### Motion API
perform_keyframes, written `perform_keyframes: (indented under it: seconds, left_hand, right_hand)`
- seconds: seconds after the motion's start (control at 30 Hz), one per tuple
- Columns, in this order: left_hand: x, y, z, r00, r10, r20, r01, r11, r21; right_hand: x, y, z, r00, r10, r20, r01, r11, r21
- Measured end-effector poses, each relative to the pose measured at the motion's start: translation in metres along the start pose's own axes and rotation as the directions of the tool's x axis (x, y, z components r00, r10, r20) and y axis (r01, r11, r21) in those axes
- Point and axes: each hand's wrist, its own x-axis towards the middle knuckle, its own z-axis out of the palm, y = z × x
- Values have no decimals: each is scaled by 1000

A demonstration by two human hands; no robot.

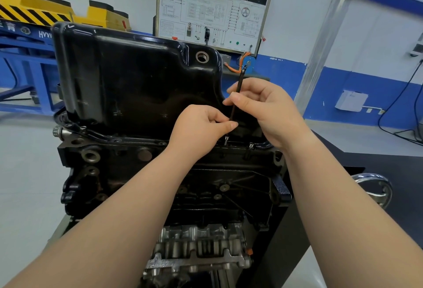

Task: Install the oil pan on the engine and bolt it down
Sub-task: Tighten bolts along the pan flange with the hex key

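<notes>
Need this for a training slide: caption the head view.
Left hand and right hand pinch a long black driver set against the oil pan flange on the engine block.

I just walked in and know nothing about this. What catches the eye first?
A big glossy black oil pan sits on top of the engine, mid-frame. Right in front of it, the left hand and the right hand both pinch a thin dark tool, its tip down at the pan's rim. Behind stands a white wiring-diagram board.
</notes>
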Motion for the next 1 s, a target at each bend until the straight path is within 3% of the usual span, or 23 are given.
perform_keyframes:
  seconds: [0.13,0.47,0.7,1.0]
  left_hand:
    - [1,-1,1,1000,-2,-2,2,1000,-6]
    - [1,-2,0,1000,2,23,-2,1000,2]
    - [1,-1,1,1000,10,-1,-10,1000,1]
    - [2,-2,1,1000,4,25,-4,1000,8]
  right_hand:
    - [-3,0,0,999,0,43,0,1000,-3]
    - [-1,3,4,993,-42,-112,40,999,-19]
    - [-4,2,0,999,-32,-4,32,998,62]
    - [-4,3,0,998,-20,-57,27,991,128]
